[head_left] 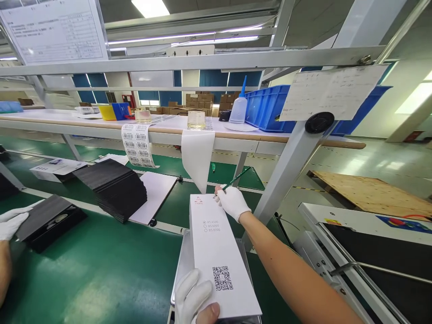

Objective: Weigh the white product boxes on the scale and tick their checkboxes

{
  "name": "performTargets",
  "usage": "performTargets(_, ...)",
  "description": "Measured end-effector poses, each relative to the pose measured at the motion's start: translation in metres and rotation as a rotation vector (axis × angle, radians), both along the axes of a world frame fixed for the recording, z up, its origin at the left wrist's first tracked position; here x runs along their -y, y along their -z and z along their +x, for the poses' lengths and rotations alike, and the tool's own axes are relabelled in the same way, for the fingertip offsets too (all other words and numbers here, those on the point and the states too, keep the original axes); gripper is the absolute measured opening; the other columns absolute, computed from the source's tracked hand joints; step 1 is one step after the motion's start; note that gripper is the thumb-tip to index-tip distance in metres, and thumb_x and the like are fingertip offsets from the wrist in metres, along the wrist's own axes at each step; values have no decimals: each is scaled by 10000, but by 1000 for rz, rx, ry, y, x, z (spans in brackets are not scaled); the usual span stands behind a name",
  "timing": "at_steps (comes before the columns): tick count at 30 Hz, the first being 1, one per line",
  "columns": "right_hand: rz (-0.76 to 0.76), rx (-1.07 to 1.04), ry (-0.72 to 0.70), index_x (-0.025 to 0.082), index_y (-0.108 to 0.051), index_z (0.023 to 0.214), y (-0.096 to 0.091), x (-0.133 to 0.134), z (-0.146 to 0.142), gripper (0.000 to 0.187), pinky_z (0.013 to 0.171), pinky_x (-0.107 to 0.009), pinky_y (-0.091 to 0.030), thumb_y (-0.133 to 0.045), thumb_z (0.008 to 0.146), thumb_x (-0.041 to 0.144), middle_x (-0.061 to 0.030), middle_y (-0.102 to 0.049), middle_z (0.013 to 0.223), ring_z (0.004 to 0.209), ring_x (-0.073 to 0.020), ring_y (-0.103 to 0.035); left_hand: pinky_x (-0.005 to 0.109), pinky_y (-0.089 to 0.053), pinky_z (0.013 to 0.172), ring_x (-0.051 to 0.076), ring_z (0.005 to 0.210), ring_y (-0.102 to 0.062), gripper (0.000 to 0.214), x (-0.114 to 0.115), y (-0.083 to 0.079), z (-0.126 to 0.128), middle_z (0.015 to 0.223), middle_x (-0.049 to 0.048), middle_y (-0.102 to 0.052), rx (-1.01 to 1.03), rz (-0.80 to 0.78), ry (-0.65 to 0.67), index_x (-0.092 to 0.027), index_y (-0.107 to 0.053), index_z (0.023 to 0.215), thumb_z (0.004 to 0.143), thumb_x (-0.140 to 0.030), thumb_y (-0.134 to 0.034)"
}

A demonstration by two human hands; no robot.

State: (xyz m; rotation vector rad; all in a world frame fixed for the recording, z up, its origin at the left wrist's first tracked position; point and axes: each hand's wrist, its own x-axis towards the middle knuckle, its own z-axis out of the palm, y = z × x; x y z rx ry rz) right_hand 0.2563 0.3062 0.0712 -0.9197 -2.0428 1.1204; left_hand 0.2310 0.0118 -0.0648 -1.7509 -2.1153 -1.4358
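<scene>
**White box held at both ends over the green belt**

In the lower middle of the frame, a long white box (219, 252) lay lengthwise away from the camera, resting on a metal tray (182, 265) whose edge showed at its left. Its top face carried a QR code near the bottom end and a small red logo with three checkbox lines toward the far end. The left hand (194, 299), in a white glove with the thumb tip bare, was closed on the near left corner of the box at the bottom edge of the frame. The right hand (232, 202), also gloved, sat at the far right corner of the box, fingers curled around a green pen (238, 177) whose shaft pointed up and to the right; the hand touched the box's edge.

At the left edge of the frame, another person's gloved hand (11, 222) rested against a black open box (47, 222) on the green conveyor belt (101, 270). Just right of that, in the middle left, a fanned stack of black sheets (113, 186) lay partly on a white board (155, 193). From the shelf (236, 135) above hung a strip of barcode labels (137, 146) and a white backing strip (197, 157). A squeeze bottle (239, 108) and a blue crate (266, 108) stood on the shelf in the upper middle.
</scene>
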Motion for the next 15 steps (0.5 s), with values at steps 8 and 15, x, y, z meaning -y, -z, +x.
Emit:
performTargets(8,139,48,45,220,-618,661,6,-4,0,379,530,-276,-443,-482,993,345,-47,-668,675,578,-206,-617,705,-533,1004,414,1261,-591,785,-4,10,6,1214,-115,-709,33,120,-48,-760,-424,1267,621,-416,-707)
performTargets(15,168,9,121,228,-594,674,11,-3,2,349,537,-279,-452,-522,971,397,-51,-645,660,587,-220,-618,766,-528,939,421,1283,-570,728,-1,16,10,1209,-128,-700,53,76,-58,-774,-423,1251,640,-464,-671)
